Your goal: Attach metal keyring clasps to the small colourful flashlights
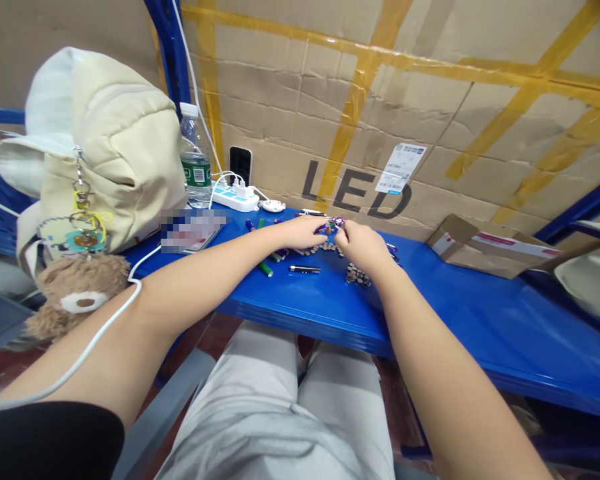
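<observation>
My left hand (307,231) reaches to the back of the blue table, its fingers curled round a small purple tube (321,229). My right hand (361,245) is close beside it, with thumb and fingers pinched near some shiny purple and green pieces (336,222); what it grips is too small to make out. In front of my hands lies a black penlight-like cylinder (305,269). Small round metallic pieces, like button cells, form a pile (357,275) by my right wrist, and more lie behind it. A green tube (265,269) rests under my left forearm among other green and purple tubes.
A cream backpack (130,147) with a teddy keychain (83,293), a water bottle (196,160), a power strip (235,197) and phones stand at left. An open cardboard box (490,253) sits at right. A white cable (105,327) crosses my left arm. Taped cardboard walls the back.
</observation>
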Tool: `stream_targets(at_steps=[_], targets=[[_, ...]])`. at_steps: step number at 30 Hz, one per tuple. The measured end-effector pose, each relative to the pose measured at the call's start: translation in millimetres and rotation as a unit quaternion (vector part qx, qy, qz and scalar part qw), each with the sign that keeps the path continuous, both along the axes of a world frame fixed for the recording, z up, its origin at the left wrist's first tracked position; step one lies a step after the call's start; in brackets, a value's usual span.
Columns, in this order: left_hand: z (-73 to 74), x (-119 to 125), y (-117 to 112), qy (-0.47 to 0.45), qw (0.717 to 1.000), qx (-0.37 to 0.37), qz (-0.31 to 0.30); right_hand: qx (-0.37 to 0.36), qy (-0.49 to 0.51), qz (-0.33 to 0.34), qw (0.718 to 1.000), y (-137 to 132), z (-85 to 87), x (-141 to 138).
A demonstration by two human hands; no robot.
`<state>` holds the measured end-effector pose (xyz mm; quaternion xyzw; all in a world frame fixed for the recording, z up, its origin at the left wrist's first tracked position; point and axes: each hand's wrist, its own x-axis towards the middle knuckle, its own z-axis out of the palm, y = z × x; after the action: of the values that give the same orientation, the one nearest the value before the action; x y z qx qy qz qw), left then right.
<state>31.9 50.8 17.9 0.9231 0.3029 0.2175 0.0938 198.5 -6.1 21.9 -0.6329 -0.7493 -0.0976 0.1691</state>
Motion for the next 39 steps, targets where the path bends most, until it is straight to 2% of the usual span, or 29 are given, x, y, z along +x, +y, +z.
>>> stream_targets(at_steps=[5,18,27,30,32,35,39], targets=[[0.3,4,-4,0.019,1.000,0.006,-0.007,-0.014,0.082,0.060,0.995,6,-4.5,5],[2.3,4,-6,0.047,0.998,0.022,-0.042,-0.057,0.039,0.053,0.996,11,-8.3,11],[-6.0,17,-3,-0.006,0.998,0.057,0.023,-0.067,0.063,0.074,0.993,11,-8.7,15],[1.1,9,3,-0.082,0.993,0.048,0.074,-0.119,0.063,0.090,0.987,5,-9.1,3],[8.0,1,7,-0.118,0.989,0.041,0.085,-0.149,0.093,0.106,0.979,1,-8.6,-2],[15.5,-11,11,-0.101,0.992,0.012,0.074,-0.133,0.159,0.092,0.974,0,-6.1,1],[14.9,-16,10,-0.059,0.997,0.000,0.056,-0.102,0.206,0.059,0.971,6,-2.5,20]])
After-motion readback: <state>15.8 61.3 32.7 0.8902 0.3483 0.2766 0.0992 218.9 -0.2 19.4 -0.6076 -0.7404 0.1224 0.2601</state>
